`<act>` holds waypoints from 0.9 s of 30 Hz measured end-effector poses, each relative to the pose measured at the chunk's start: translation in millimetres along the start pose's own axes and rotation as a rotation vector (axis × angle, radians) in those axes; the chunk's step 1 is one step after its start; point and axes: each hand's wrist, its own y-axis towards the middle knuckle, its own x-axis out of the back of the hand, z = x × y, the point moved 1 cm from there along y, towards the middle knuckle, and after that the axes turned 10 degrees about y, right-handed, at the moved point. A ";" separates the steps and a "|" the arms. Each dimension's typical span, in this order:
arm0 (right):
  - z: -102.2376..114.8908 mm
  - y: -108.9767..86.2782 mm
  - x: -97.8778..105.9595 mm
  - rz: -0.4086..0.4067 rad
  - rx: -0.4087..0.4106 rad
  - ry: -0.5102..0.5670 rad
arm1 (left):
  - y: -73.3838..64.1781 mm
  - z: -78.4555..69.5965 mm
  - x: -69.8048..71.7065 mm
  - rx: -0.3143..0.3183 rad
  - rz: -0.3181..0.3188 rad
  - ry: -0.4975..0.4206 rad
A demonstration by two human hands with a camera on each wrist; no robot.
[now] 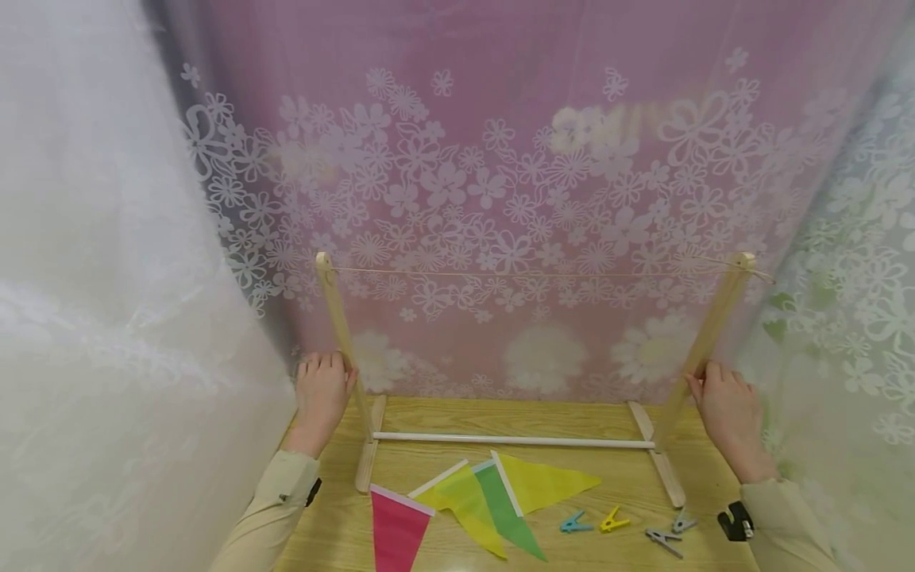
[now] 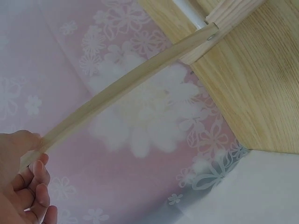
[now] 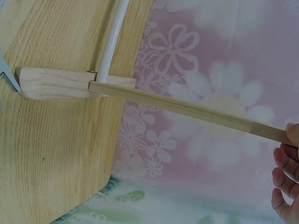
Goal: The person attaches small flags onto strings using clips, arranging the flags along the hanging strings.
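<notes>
A wooden stand has a left post [image 1: 336,314] and a right post [image 1: 715,322], with a thin string [image 1: 500,275] tied between their tops. A white rod [image 1: 500,438] joins them low down, near the wooden feet. My left hand [image 1: 323,393] pinches the left post about midway up between thumb and forefinger, its other fingers loosely bent in the left wrist view. On the opposite side, my right hand [image 1: 731,409] holds the right post between thumb and fingers at a similar height. Loose string ends stick out at the right post's top.
In front of the stand lie a pink pennant [image 1: 399,528], a green pennant [image 1: 509,508] and yellow pennants [image 1: 546,483], partly overlapping. Right of them are a blue clothespin [image 1: 574,523], a yellow clothespin [image 1: 613,521] and grey clothespins [image 1: 665,542]. A flowered curtain [image 1: 443,183] hangs behind the table [image 1: 572,413].
</notes>
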 end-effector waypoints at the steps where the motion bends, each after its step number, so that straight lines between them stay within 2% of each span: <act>1: -1.0 -0.3 0.1 -0.001 0.000 -0.002 | 0.3 -0.9 0.6 -0.002 0.001 0.000; 14: -14.6 -2.9 2.3 -0.004 -0.005 -0.013 | 1.7 -10.8 1.2 -0.021 -0.024 -0.016; 18: -14.9 -2.4 3.1 -0.017 0.024 -0.017 | 1.5 -12.1 1.9 -0.021 -0.025 -0.006; 27: -15.5 -2.4 5.5 -0.019 0.045 -0.033 | 1.2 -13.2 0.5 -0.044 -0.080 0.006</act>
